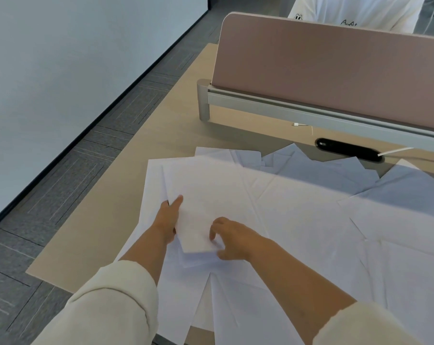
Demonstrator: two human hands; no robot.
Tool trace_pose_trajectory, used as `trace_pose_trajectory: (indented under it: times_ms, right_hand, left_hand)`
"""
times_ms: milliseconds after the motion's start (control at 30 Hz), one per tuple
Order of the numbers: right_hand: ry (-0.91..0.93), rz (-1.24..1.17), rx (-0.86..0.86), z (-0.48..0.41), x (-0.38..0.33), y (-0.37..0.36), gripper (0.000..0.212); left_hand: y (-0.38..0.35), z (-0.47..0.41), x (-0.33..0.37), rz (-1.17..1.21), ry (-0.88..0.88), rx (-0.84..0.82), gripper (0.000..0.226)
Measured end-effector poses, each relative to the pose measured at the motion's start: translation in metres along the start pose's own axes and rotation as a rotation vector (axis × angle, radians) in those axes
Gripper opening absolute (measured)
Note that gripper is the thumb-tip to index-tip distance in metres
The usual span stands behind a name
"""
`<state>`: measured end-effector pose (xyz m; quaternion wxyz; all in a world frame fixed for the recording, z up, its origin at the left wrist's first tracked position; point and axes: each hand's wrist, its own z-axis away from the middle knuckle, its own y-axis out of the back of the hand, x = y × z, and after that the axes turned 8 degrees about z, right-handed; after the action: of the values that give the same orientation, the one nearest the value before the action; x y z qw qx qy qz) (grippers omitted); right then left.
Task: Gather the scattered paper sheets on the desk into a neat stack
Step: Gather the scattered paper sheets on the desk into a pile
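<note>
Pinching stack [206,195] at left edge with left grip [167,220], thumb on top. Clamping near corner with right grip [232,239], curled over it. Lying askew atop loose sheets [335,220] spread across table [136,158], toward left end, near front edge.

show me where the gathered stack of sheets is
In the head view the stack lies left of centre on the desk, atop loose sheets; the left hand grips its left edge and the right hand holds its near corner.
</note>
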<state>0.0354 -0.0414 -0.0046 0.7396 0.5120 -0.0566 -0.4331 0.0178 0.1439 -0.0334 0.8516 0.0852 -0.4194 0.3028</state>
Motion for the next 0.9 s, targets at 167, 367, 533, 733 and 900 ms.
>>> trace_pose_trajectory:
  times_ms: [167,367,533,733,900]
  right_hand:
    - [-0.143,-0.177,0.171,-0.006,0.008,-0.001,0.054]
    - [-0.581,-0.341,0.497,-0.017,0.03,0.014,0.074]
    - [-0.571,-0.887,0.4,-0.039,0.018,0.02,0.062]
    - [-0.592,-0.85,0.352,-0.062,-0.002,0.012,0.041]
    - [-0.618,-0.848,0.436,-0.072,-0.008,0.013,0.052]
  left_hand:
    - [-0.001,-0.005,-0.003,-0.311,-0.111,0.062,0.053]
    - [0.019,-0.002,0.003,-0.168,-0.191,-0.084,0.05]
    - [0.043,-0.005,0.02,-0.038,-0.256,-0.055,0.049]
    - [0.064,-0.026,0.03,-0.622,-0.148,0.309,0.034]
    - [0.075,-0.035,0.033,-0.525,-0.139,0.384,0.026]
